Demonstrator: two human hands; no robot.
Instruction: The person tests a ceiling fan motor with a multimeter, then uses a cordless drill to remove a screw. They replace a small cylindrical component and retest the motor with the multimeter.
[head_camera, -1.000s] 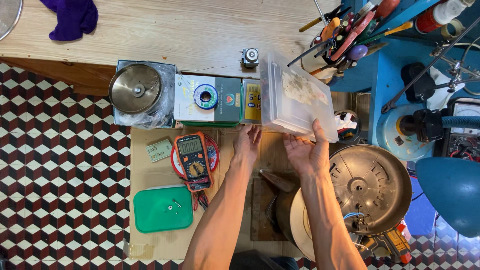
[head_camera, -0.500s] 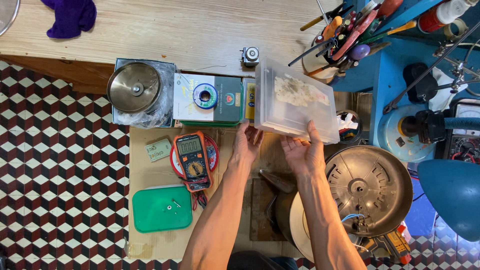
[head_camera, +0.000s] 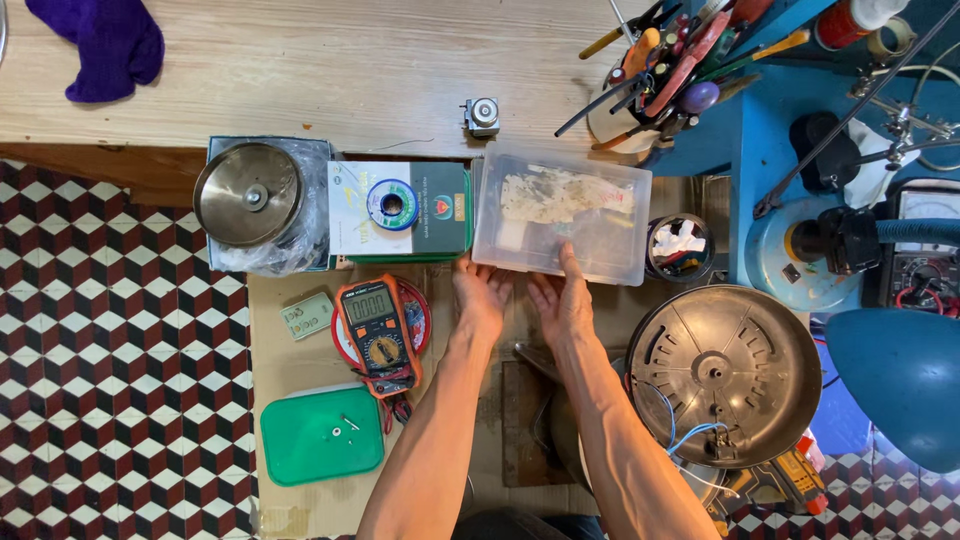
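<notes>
A clear plastic box (head_camera: 590, 235) with pale scraps inside lies flat just below the wooden bench edge. My right hand (head_camera: 562, 300) is stretched out palm down, and one fingertip rests on the box's near rim. My left hand (head_camera: 482, 295) lies beside it with fingers spread, its tips at the box's near-left corner. Neither hand is closed around anything.
Left of the box are a green carton (head_camera: 440, 235) bearing a solder spool (head_camera: 391, 204), a steel lid (head_camera: 248, 195), an orange multimeter (head_camera: 376, 325) and a green lid (head_camera: 320, 435). On the right lie a round metal cooker base (head_camera: 725, 375), a tool cup (head_camera: 650, 75) and a small can (head_camera: 678, 246).
The clear box was tilted up in both hands. It has swung down and left and now lies flat, and my hands have loosened onto its near edge.
</notes>
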